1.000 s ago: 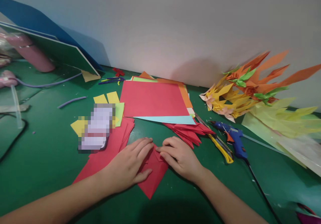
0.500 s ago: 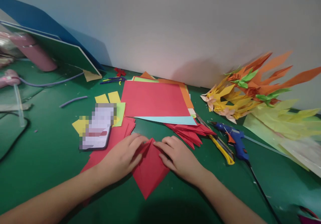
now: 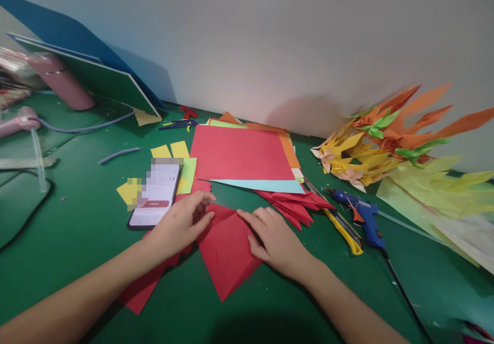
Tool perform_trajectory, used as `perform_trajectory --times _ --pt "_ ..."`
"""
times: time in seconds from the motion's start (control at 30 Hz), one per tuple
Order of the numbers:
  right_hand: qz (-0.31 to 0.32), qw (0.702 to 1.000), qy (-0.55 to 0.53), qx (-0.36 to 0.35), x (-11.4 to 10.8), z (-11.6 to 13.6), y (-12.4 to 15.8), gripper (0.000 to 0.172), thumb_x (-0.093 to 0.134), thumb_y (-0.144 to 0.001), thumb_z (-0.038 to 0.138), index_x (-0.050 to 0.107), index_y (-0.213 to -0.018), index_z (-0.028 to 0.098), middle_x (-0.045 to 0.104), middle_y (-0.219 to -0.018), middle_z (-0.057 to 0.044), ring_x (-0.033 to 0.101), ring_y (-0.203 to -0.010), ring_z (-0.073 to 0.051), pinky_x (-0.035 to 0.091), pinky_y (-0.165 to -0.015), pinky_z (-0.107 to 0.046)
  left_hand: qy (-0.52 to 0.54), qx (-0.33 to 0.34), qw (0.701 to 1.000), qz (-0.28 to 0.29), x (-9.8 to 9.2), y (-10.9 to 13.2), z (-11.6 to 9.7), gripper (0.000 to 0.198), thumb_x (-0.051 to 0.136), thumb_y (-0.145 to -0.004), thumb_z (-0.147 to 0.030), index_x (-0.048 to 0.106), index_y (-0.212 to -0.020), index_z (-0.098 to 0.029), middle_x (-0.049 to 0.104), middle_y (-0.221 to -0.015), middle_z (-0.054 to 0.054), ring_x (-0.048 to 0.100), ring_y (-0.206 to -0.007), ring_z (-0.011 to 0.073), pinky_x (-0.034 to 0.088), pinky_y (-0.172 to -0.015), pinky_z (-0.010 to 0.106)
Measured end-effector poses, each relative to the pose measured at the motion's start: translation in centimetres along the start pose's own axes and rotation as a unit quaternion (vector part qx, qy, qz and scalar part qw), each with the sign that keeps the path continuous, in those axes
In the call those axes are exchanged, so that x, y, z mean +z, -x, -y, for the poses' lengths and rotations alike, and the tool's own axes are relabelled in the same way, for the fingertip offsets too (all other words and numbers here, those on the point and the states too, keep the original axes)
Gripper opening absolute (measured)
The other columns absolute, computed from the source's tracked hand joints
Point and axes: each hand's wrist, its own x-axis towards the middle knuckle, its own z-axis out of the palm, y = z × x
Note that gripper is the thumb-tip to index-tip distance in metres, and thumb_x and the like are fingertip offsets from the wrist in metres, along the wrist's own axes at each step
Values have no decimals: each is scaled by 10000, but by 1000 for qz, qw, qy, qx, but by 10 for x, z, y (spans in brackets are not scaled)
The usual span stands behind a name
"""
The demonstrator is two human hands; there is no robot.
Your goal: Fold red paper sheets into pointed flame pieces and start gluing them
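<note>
A folded sheet of red paper (image 3: pixel 227 254) lies on the green table in front of me, one corner pointing toward me and its upper left part opened out. My right hand (image 3: pixel 276 236) holds the paper at its upper right, index fingertip near the top corner and thumb on the right side. My left hand (image 3: pixel 185 223) is at the paper's upper left edge, thumb and fingers apart, with nothing gripped. Under and beside my left forearm lie more red paper pieces (image 3: pixel 141 295). A phone (image 3: pixel 158 195), partly blurred, rests just beyond my left hand.
Behind sits a stack of coloured sheets, red paper (image 3: pixel 241 151) on top. Folded red pieces (image 3: pixel 289 205), a yellow cutter (image 3: pixel 343 231) and a blue glue gun (image 3: pixel 368 220) lie right. Paper flowers (image 3: pixel 386 133) stand farther right. At left are a pink bottle (image 3: pixel 64 82) and boards (image 3: pixel 111 82).
My left hand has moved left and slightly up, off the fold it was pinching. The paper's upper left flap has opened out. My right hand stays almost in place.
</note>
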Motion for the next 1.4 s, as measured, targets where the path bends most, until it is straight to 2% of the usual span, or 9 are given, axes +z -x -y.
perform_trajectory --times 0.2,0.33,0.4,0.63,0.8,0.97,1.1,1.2,1.4 --pt "3 1000 -24 -17 -3 -1 1 431 480 -838 88 599 -1244 168 604 -977 -108 505 -849 -242 477 -763 -398 2 29 999 -26 0 1 -2 125 520 -841 -281 537 -936 -202 632 -734 -13 615 -646 148 502 -593 273" --pt "28 997 -48 -53 -9 -1 3 435 471 -856 60 593 -1247 207 589 -1276 -94 492 -1036 -248 432 -891 -416 -30 51 998 -17 -1 1 -1 80 507 -847 -250 565 -861 -196 636 -735 -6 600 -637 140 489 -589 261" --pt "56 994 -61 -69 -12 -2 3 457 452 -865 46 575 -1265 229 568 -1343 -63 477 -1117 -244 395 -934 -426 -48 55 997 -3 -1 1 1 88 503 -852 -238 572 -826 -190 633 -733 -2 587 -622 135 480 -584 254" --pt "80 987 -105 -87 -16 -4 3 442 408 -871 21 569 -1246 190 552 -1367 -71 405 -1305 -204 318 -1037 -417 -100 117 988 -13 2 1 2 133 446 -866 -155 569 -825 -183 626 -777 23 591 -711 162 485 -654 281" --pt "71 986 -119 -87 -15 -5 2 427 407 -864 22 586 -1213 192 550 -1364 -93 438 -1296 -203 350 -1037 -425 -132 172 976 -14 4 0 5 153 439 -871 -108 570 -829 -177 621 -807 39 590 -773 174 504 -705 294" --pt "59 987 -118 -87 -15 -5 1 406 414 -861 23 599 -1186 182 549 -1365 -105 457 -1282 -210 366 -1030 -434 -155 246 957 7 5 0 11 222 404 -910 -76 604 -889 -169 643 -901 67 599 -870 188 520 -768 311" --pt "54 988 -115 -89 -15 -4 1 407 406 -863 25 600 -1182 186 556 -1357 -110 461 -1281 -201 381 -1020 -430 -170 272 945 60 3 -1 14 266 377 -920 -51 613 -905 -174 645 -1029 74 604 -913 170 520 -785 289" --pt "57 988 -114 -87 -16 -4 1 407 412 -858 27 606 -1179 184 557 -1354 -114 462 -1279 -199 385 -1016 -425 -169 292 936 98 -2 -3 15 261 383 -919 -44 613 -929 -167 663 -1029 82 613 -915 171 520 -810 295" --pt "65 987 -119 -83 -17 -5 0 400 423 -856 30 619 -1168 185 562 -1352 -101 470 -1272 -198 375 -1026 -417 -149 307 934 109 -8 -6 14 280 380 -926 -56 629 -1000 -159 682 -1017 101 630 -924 184 535 -829 311"
